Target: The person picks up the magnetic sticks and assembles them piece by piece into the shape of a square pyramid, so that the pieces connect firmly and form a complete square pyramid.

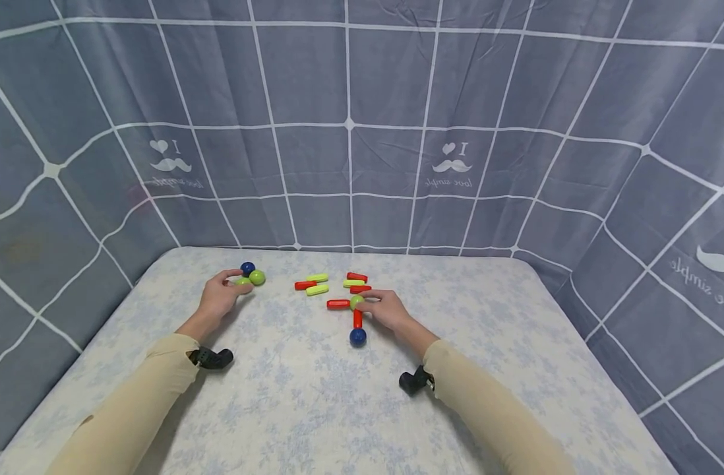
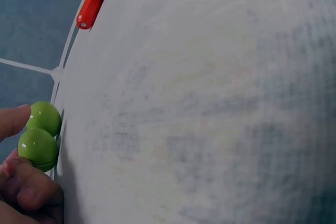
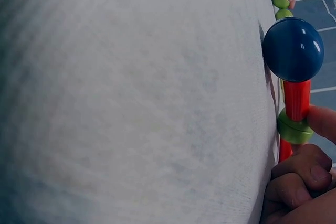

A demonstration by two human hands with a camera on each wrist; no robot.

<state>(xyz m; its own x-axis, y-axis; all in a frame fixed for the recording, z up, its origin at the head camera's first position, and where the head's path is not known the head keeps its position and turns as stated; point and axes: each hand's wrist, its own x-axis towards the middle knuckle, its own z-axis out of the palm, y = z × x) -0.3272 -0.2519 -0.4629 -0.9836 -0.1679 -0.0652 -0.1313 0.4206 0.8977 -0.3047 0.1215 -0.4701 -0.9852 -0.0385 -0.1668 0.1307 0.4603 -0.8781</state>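
Note:
At the back left of the table, my left hand (image 1: 218, 298) has its thumb and fingers around a green ball (image 2: 38, 146). A second green ball (image 1: 257, 277) and a dark blue ball (image 1: 247, 268) sit right beside it. Near the middle, my right hand (image 1: 387, 310) pinches another green ball (image 1: 357, 302) between thumb and fingers. From that ball one red rod (image 1: 338, 304) points left. Another red rod (image 1: 358, 319) runs toward the front and ends in a larger-looking blue ball (image 3: 294, 49). The right wrist view shows the curled fingers (image 3: 307, 169) beside the green joint.
Between the hands lie a red rod (image 1: 305, 285) and two yellow-green rods (image 1: 317, 289). Behind the joined piece lie two more red rods (image 1: 357, 276) with a yellow-green rod (image 1: 354, 283) between them. A grey checked curtain (image 1: 386, 158) stands behind the patterned tabletop (image 1: 291, 396).

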